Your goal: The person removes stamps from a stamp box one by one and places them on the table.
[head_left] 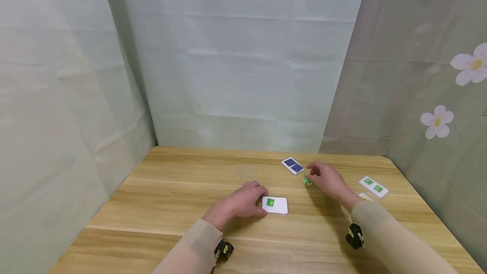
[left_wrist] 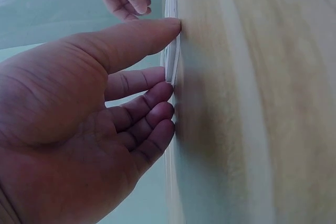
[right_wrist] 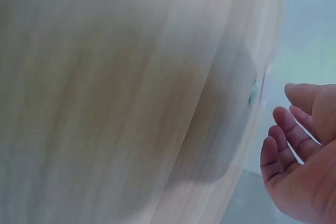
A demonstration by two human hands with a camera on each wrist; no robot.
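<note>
My left hand (head_left: 245,200) holds a white rounded card (head_left: 279,206) on the table by its left end, thumb at the near edge and fingers at the far edge. A small green square (head_left: 270,202) lies on the card's left half. Seen edge-on in the left wrist view, the white card (left_wrist: 171,61) looks layered. My right hand (head_left: 328,179) hovers over the table with loosely bent fingers and nothing between them. Just left of its fingertips a loose green square piece (head_left: 307,180) lies on the wood.
Behind the right hand lies a white card with two dark blue squares (head_left: 293,166). To the right are a white card with two green squares (head_left: 374,186) and an orange-patterned piece (head_left: 365,196) partly behind the forearm. A clear flat sheet (head_left: 246,171) lies farther back. Cloth curtains (head_left: 243,75) enclose the table.
</note>
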